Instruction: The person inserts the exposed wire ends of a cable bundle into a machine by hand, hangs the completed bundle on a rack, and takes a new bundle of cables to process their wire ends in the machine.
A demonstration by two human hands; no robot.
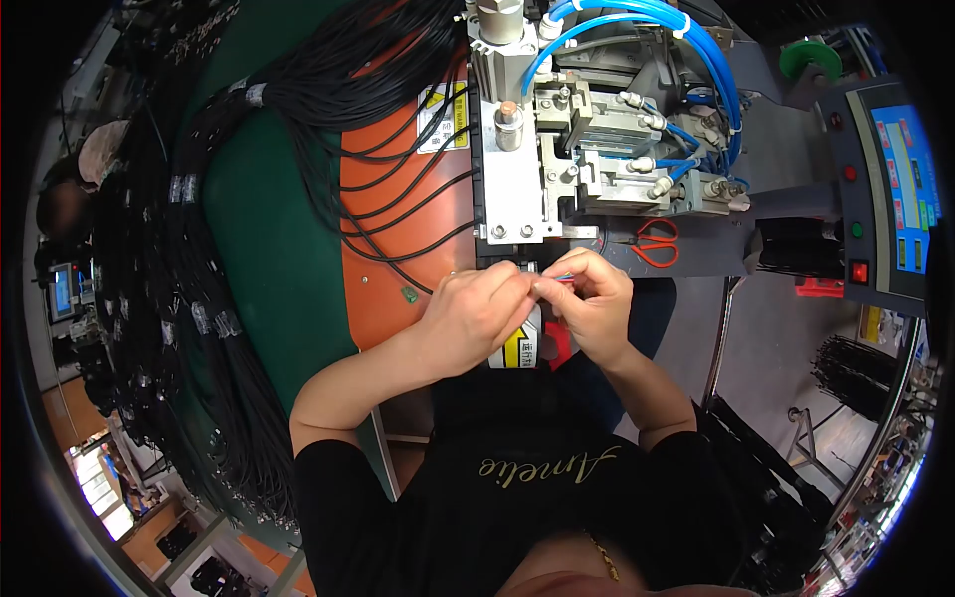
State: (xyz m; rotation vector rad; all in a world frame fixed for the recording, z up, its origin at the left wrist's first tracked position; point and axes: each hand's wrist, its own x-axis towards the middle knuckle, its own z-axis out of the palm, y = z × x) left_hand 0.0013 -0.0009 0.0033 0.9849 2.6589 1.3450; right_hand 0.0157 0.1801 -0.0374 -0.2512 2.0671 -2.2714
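Note:
My left hand (pixel 470 316) is closed with its fingertips pinched, just in front of the metal press machine (pixel 511 189). Facing it, my right hand (pixel 597 306) is pinched too, and the fingertips of both hands meet. Between the right thumb and forefinger shows a bit of thin coloured wire (pixel 568 278). What the left fingers hold is hidden behind the knuckles. Below the hands sits a white part with a yellow arrow label (pixel 513 350), next to a red piece (pixel 558 344).
Black cables (pixel 348 90) fan from a bundle across the orange plate (pixel 398 224) into the machine's left side. More bundles hang over the green surface (pixel 264 239). Red-handled scissors (pixel 657 244) lie to the right, near a control panel (pixel 895 189). Blue air hoses (pixel 721 70) arch above. Another person is at far left.

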